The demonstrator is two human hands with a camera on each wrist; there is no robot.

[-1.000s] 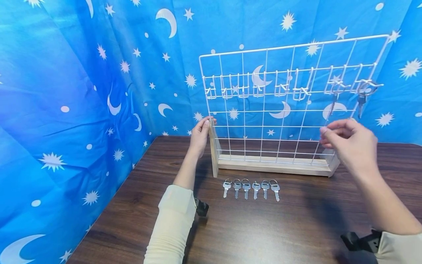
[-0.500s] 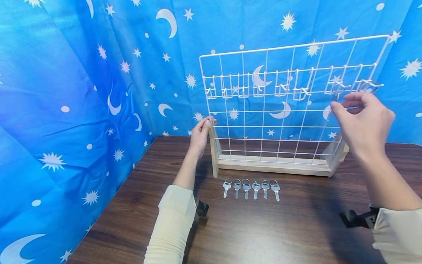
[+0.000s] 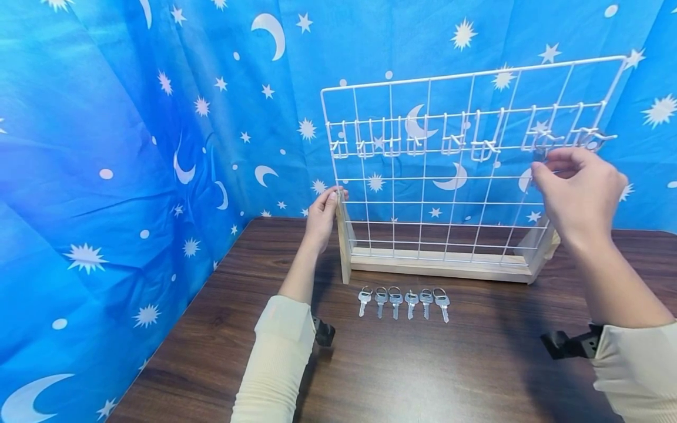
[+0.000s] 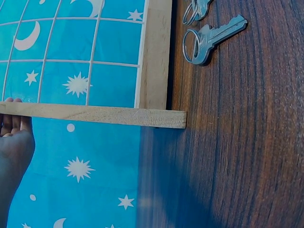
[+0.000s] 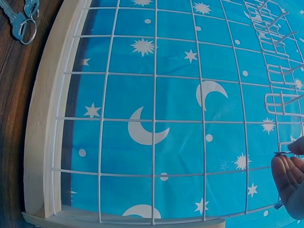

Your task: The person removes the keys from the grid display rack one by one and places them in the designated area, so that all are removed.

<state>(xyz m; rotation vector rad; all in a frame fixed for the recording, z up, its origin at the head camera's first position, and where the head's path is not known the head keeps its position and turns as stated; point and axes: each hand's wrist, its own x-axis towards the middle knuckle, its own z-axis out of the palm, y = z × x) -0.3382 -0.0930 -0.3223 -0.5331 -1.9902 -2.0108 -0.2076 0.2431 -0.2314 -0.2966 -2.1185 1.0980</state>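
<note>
A white wire grid rack (image 3: 420, 202) with a row of hooks stands on a wooden base. My left hand (image 3: 319, 220) grips the top of the rack's left wooden upright (image 3: 344, 241). In the left wrist view, those fingers wrap over the wood. At the second hook from the right, my right hand (image 3: 584, 191) pinches a key (image 5: 283, 153) between thumb and fingers. Its ring (image 3: 542, 140) sits at that hook. Another key (image 5: 279, 205) hangs at the far-right hook, mostly behind my hand. A row of several keys with rings (image 3: 411, 302) lies on the table before the base.
The dark wood table (image 3: 423, 370) carries the rack near its back edge. A blue curtain (image 3: 158, 117) with moons and stars hangs behind and to the left. Several hooks (image 3: 415, 144) on the grid's left and middle bear no keys.
My right hand has risen and shifted right, from below the two hanging keys to the key at the second hook. My left hand stays on the upright.
</note>
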